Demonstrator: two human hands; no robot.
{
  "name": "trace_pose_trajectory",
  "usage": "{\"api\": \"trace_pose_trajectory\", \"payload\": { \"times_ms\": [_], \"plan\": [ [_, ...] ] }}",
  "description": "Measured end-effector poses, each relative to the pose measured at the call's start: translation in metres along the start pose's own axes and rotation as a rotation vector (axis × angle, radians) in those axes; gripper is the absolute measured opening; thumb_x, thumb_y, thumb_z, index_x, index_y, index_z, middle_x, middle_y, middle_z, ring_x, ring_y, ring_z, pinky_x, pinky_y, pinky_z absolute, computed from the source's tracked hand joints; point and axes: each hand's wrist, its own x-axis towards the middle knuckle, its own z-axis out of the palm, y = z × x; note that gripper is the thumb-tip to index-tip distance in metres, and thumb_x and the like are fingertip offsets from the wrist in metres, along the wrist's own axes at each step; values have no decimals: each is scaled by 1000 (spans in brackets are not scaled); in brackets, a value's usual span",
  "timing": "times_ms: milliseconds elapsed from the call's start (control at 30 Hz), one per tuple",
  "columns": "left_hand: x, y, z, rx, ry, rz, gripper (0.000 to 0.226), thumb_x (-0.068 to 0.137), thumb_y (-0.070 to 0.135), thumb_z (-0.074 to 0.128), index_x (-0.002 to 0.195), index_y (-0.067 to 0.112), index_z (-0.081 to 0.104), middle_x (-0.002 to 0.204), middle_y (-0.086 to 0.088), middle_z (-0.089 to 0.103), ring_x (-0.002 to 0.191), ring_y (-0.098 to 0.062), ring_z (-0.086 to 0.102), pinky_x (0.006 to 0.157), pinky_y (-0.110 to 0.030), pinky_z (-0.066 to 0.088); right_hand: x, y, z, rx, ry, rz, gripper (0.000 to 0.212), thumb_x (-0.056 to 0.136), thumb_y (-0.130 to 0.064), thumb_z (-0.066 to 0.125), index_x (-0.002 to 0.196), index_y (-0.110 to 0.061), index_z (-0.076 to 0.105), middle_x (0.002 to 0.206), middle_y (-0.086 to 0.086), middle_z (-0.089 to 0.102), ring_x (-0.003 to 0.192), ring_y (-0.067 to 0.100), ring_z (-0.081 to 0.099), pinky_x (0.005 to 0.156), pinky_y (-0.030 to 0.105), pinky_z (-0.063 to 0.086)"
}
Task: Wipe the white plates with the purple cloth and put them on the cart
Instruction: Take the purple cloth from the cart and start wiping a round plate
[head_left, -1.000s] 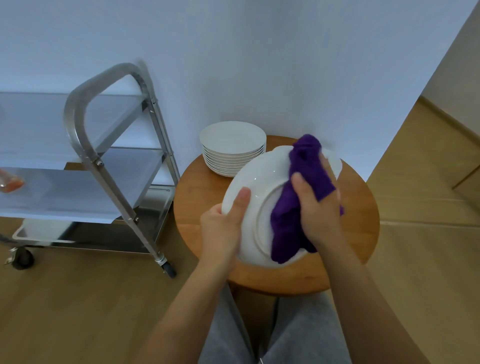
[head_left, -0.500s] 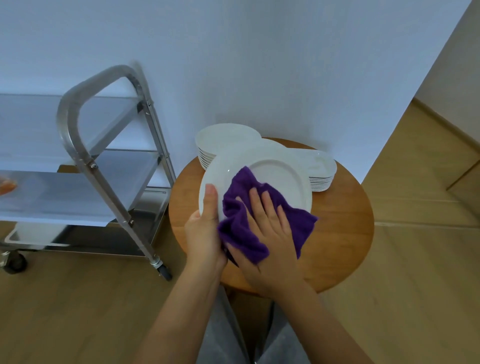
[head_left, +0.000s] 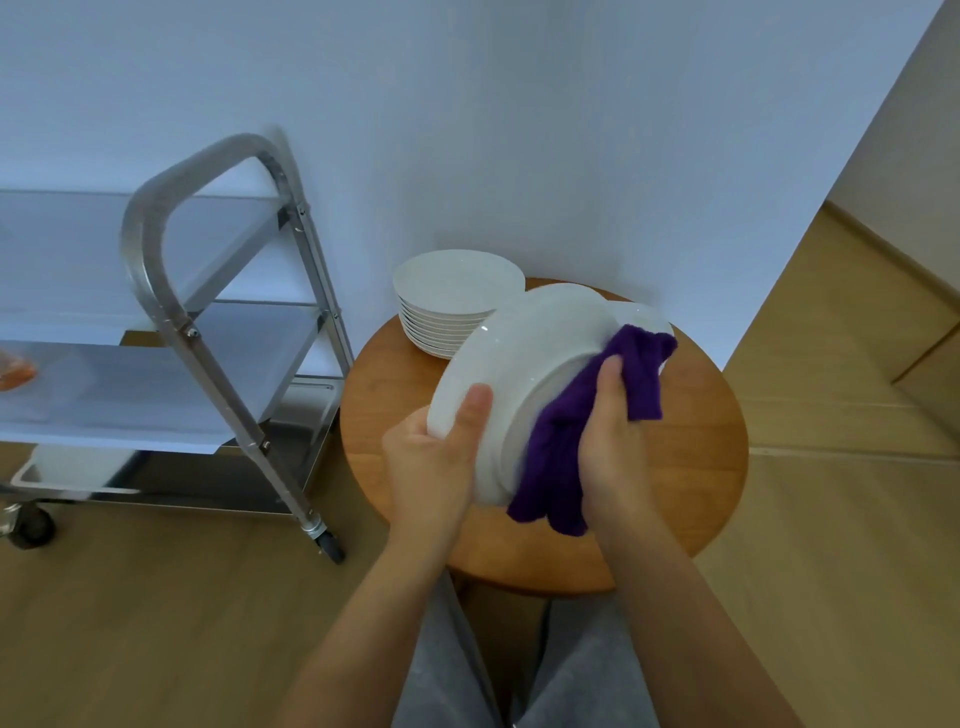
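Half a second ago the plate (head_left: 524, 364) lay face up under a flat palm; now it is tipped up on edge with its underside turned toward the camera, and the cloth (head_left: 582, 431) has gone round to that back side. The left hand (head_left: 431, 457) is clamped on the plate's lower left rim, thumb over the back and fingers hidden behind. The right hand (head_left: 618, 441) has its grip closed on the purple cloth, pressing it against the foot ring on the right of the underside, with one end of the cloth hanging below the rim and the other poking up past it. The plate is held in the air above the round wooden desk (head_left: 691, 467), just in front of the stack of plates (head_left: 457, 306) that sits toward the wall.

The step in hand looks like wiping the back. To do it well, the left hand should turn the rim a little between strokes so the cloth reaches the part under the thumb (that patch is covered now and easy to miss). Sweep round the foot ring, then out to the edge. Keep the plate over the desk and away from the stack. The cart (head_left: 208, 332) stands to the left, its shelves open for the plate once it is done.
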Motion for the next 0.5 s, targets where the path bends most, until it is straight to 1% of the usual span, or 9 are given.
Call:
{"api": "trace_pose_trajectory", "payload": {
  "times_ms": [33,100,167,233,300,367,433,467,500],
  "plan": [
    [-2,1,0,67,-15,83,21,73,43,67,68,27,54,62,12,59,57,9,60,46,-10,47,-3,-9,3,141,-48,105,61,83,-70,40,127,-27,45,110,1,63,101,22,61,94,47,49],
    [-1,1,-3,231,-47,316,35,68,56,69,62,26,51,60,14,54,54,5,58,43,-12,44,-10,-23,0,402,-200,174,54,84,-63,44,113,-20,56,91,4,72,87,23,69,83,46,56],
    [5,-4,-9,486,-43,665,56,78,69,50,56,18,49,52,12,49,45,2,48,37,-15,36,-14,-29,-6,514,-296,174,41,82,-54,52,100,-18,60,77,6,73,73,21,71,67,41,59],
    [11,-14,-12,659,-23,970,71,87,67,38,51,7,51,47,-1,51,44,-8,51,32,-20,35,-16,-27,-11,513,-292,217,34,78,-46,62,96,-18,61,75,6,73,68,21,71,57,38,59],
    [13,-18,-12,703,-2,1120,73,89,63,39,47,5,51,45,-6,51,40,-16,52,33,-21,36,-14,-22,-16,504,-288,241,25,81,-37,63,97,-18,63,75,6,73,67,22,71,56,35,57],
    [13,-26,-14,712,8,1177,71,89,60,43,44,6,51,43,-4,51,38,-15,49,37,-25,39,-12,-17,-22,489,-278,248,20,84,-28,55,98,-17,65,77,6,73,71,23,69,59,33,54],
    [10,-34,-16,680,-15,1202,67,90,58,44,46,7,54,49,-3,57,48,-15,54,57,-35,53,-10,-10,-29,515,-268,234,19,85,-20,48,93,-16,65,75,5,73,73,23,66,62,32,52],
    [7,-37,-16,655,-50,1143,64,91,58,41,54,8,58,59,-2,64,62,-15,60,77,-43,53,-9,-7,-32,535,-247,227,21,84,-15,45,91,-15,65,73,4,72,73,23,66,62,32,52],
    [5,-38,-15,620,-72,1022,58,92,59,38,69,12,62,78,-1,69,82,-15,62,94,-49,45,-8,-3,-34,558,-225,217,22,84,-11,44,89,-15,65,72,3,72,72,22,66,61,31,53]
  ]
}}
